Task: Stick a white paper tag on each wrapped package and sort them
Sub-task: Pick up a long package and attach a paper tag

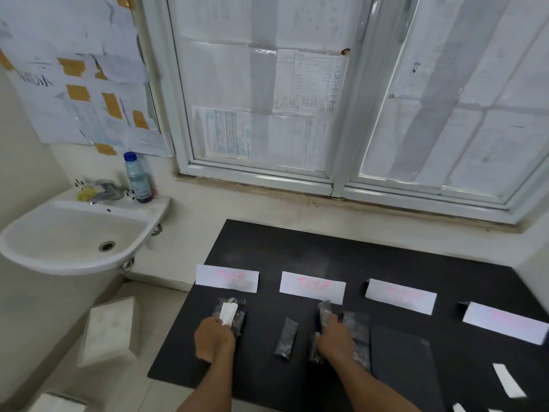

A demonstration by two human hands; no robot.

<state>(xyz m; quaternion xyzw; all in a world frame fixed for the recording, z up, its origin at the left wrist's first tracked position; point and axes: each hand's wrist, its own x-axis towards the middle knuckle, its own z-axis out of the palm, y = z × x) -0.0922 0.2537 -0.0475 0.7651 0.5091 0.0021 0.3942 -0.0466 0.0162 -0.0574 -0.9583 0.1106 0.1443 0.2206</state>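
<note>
On the black table (401, 352), my left hand (214, 337) holds the near end of a wrapped dark package (237, 315) that carries a white paper tag (228, 313), below the leftmost white card (227, 278). My right hand (334, 337) grips another wrapped package (324, 312) below the second card (312, 287). A further package (358, 331) lies under and right of that hand. One loose package (286, 338) lies between my hands.
Two more white cards (400, 295) (505, 325) lie to the right. A loose white tag (507, 380) lies near the table's right front. A sink (74, 233) with a bottle (138, 178) stands left; a window (326, 99) rises behind.
</note>
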